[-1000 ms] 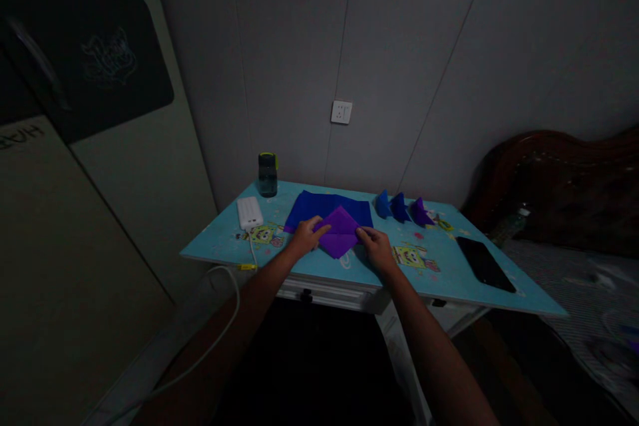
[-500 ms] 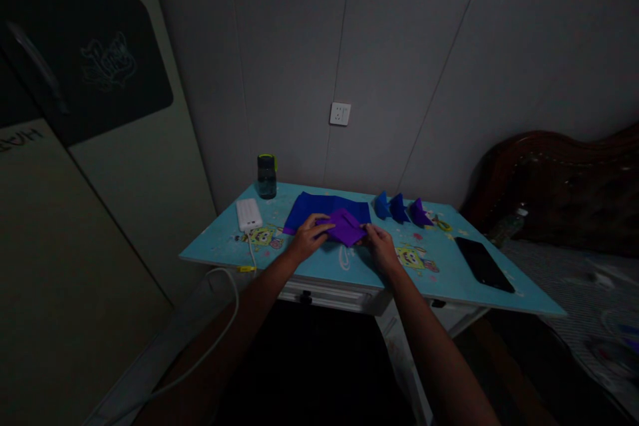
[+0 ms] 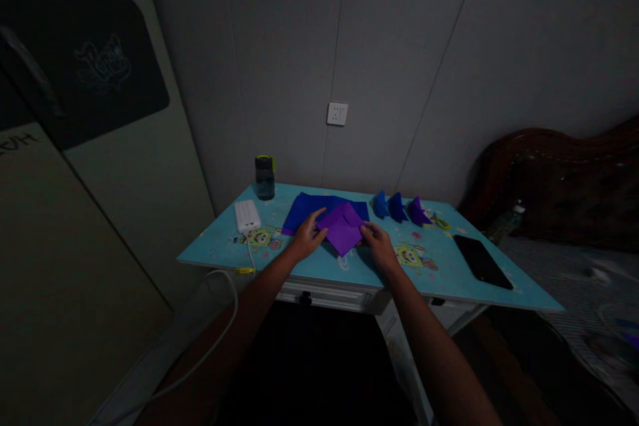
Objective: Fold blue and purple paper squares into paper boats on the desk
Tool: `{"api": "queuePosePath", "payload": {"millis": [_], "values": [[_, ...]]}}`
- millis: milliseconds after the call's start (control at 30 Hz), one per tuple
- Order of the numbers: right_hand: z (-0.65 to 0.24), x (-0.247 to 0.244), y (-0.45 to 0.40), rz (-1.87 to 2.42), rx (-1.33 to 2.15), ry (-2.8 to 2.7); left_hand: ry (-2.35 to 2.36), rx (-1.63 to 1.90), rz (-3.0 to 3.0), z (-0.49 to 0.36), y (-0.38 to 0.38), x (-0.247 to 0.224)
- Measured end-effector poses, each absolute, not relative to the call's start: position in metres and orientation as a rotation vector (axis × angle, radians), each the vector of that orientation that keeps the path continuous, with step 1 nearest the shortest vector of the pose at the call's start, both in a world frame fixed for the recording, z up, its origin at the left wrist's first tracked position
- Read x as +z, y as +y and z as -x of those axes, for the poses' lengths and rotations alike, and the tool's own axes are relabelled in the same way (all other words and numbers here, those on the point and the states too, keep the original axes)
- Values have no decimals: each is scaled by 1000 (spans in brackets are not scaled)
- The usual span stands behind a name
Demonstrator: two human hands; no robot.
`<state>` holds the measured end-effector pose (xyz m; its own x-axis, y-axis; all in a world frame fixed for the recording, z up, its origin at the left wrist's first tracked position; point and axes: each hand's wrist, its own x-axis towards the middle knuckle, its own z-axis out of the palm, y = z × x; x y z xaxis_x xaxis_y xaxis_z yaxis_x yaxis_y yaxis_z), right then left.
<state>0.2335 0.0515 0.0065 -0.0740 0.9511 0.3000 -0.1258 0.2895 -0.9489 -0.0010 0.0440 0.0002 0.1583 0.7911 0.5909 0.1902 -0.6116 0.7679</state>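
Note:
A piece of purple folded paper [image 3: 343,229], diamond-shaped with a slit-like fold near its top, is held up just above the desk. My left hand [image 3: 305,238] is at its left corner, thumb in front and fingers reaching behind the edge. At the right corner my right hand [image 3: 378,243] pinches the paper between thumb and fingers. Behind it lies a dark blue sheet of paper [image 3: 303,208], partly covered by the purple piece. To the right rear stand a light blue folded paper piece [image 3: 380,205], a dark blue one [image 3: 397,208] and a purple one [image 3: 417,212].
On the light blue desk [image 3: 210,249] are a dark water bottle [image 3: 264,178], a white power bank [image 3: 247,215] with a cable, yellow-handled scissors [image 3: 440,221] and a black tablet or phone [image 3: 482,261]. A cabinet [image 3: 124,180] stands left; a bed headboard [image 3: 539,193] is at right.
The purple paper has turned so more of its face shows, its lower corner now nearer to me. My left fingers have spread a little; the right hand keeps its pinch.

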Motion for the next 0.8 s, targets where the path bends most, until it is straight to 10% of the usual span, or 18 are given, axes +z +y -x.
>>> {"api": "queuePosePath", "payload": {"millis": [800], "values": [[-230,5,46,857,1143,-1422,825,1252,-1485,1,48,-1]]}}
